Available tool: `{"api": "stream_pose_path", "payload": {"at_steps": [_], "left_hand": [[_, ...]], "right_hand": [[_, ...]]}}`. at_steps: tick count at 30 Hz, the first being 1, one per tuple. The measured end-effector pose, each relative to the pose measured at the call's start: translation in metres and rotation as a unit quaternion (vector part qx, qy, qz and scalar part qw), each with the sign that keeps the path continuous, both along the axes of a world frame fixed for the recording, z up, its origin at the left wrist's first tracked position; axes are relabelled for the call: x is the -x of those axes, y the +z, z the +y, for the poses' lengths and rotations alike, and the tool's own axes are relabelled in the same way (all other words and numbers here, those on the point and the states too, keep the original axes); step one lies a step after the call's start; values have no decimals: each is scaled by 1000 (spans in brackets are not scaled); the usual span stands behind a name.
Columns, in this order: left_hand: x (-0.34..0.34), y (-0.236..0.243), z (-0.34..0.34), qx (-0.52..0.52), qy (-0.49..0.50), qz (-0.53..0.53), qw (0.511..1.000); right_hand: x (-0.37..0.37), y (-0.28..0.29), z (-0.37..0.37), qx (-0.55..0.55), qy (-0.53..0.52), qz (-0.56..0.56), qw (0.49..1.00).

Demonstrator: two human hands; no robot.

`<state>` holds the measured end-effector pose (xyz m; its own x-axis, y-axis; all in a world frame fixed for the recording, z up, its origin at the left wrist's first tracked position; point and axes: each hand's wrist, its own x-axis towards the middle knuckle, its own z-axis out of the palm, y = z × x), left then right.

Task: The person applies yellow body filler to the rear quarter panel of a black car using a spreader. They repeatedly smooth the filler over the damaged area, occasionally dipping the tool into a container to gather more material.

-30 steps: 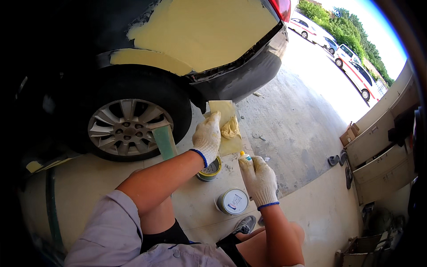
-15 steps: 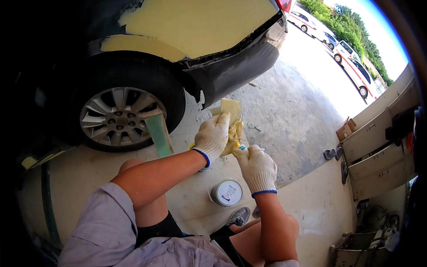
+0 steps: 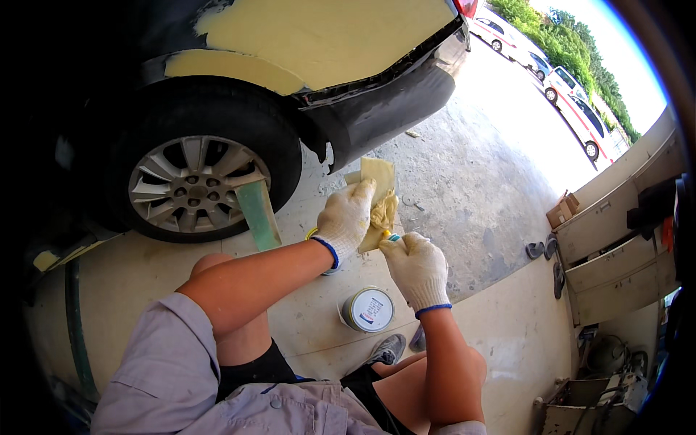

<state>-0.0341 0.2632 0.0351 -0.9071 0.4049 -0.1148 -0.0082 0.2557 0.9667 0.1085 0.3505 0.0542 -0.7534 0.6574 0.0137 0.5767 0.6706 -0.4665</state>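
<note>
In white knit gloves, both my hands are in front of me beside the car's rear wheel. My left hand [image 3: 346,217] is closed on a flat, pale yellowish putty board [image 3: 378,172]. A lump of yellow putty [image 3: 383,210] lies on the board. Pinched in my right hand [image 3: 418,270] is a small tube [image 3: 393,237] with a yellow tip, which points at the board's lower part, just below the putty. Most of the tube is hidden by the glove. Under my left wrist, a can with a yellow rim [image 3: 312,233] is partly covered.
A lidded can [image 3: 371,310] stands on the floor near my shoe [image 3: 388,349]. A green strip [image 3: 259,215] leans on the wheel [image 3: 196,192]. Above is a dark car body with a yellow-filled panel [image 3: 326,36]. Cabinets [image 3: 616,279] and slippers [image 3: 535,250] are at right.
My right hand has shifted slightly up and left, bringing the tube's tip nearer the putty. My left hand still holds the board in about the same place.
</note>
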Motion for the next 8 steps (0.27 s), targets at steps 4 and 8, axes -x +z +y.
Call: {"api": "stream_pose_path", "payload": {"at_steps": [4, 8], "left_hand": [[6, -3, -1, -43, -6, -39, 998], [7, -6, 1, -58, -6, -57, 997]], "right_hand": [[1, 0, -2, 39, 3, 38, 999], [0, -5, 1, 55, 13, 61, 997]]}}
